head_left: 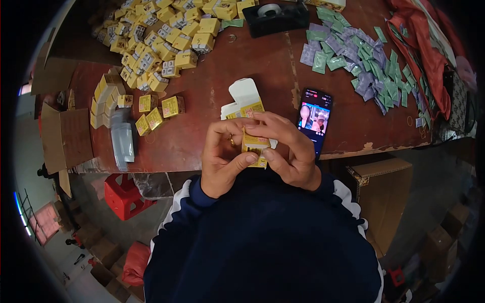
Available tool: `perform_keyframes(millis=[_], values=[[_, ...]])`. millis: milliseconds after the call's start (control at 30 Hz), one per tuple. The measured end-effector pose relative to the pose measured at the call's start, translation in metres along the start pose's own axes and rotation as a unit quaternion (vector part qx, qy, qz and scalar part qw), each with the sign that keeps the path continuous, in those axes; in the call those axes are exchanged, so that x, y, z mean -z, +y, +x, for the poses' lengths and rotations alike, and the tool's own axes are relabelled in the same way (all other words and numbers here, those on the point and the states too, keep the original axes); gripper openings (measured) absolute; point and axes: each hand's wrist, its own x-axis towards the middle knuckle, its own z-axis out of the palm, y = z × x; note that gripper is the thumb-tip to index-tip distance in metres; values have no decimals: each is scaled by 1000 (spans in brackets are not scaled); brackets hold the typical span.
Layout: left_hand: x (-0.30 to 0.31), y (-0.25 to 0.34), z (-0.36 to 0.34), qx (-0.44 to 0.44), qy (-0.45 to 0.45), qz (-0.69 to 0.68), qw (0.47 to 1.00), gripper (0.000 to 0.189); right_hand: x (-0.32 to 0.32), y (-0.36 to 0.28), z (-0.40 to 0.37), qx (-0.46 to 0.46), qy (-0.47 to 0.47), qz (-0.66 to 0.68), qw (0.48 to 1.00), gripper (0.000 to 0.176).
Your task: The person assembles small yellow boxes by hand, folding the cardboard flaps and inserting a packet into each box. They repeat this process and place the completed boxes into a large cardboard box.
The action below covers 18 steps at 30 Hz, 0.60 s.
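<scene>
Both hands are at the table's front edge, around a small yellow box [256,143] with printed sides. My left hand [222,154] pinches its left side between thumb and fingers. Thumb and fingers of my right hand [292,149] close on its right side, the fingers bent over its top. Just behind the hands lies an unfolded carton [244,94], white inside and yellow outside, partly hidden by them. Several small yellow boxes [155,118] sit to the left, beside a stack of pale-topped boxes [107,98] and clear plastic sleeves [123,141].
A large pile of yellow boxes [166,45] covers the back left. Behind stands a black tape dispenser [278,21]. Green and purple sachets [371,63] spread at the right. A lit phone [314,118] lies right of the hands. Below are a red stool [124,196] and a cardboard box [386,202].
</scene>
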Motion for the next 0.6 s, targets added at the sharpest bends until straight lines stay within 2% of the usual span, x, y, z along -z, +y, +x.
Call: perform_keyframes(millis=[133, 200, 433, 500, 600], values=[[2, 0, -2, 30, -13, -9, 999, 42, 12, -1, 6, 18, -77, -30, 996, 24], [3, 0, -4, 29, -18, 8, 999, 42, 12, 5, 3, -25, -65, 13, 997, 22], [5, 4, -6, 55, -28, 5, 998, 43, 7, -8, 9, -117, -47, 18, 992, 22], [4, 4, -6, 64, -27, 6, 998, 43, 7, -9, 9, -175, -1, 84, 981, 19], [3, 5, -6, 68, -33, 10, 997, 42, 9, -10, 13, -138, -27, 42, 989, 17]])
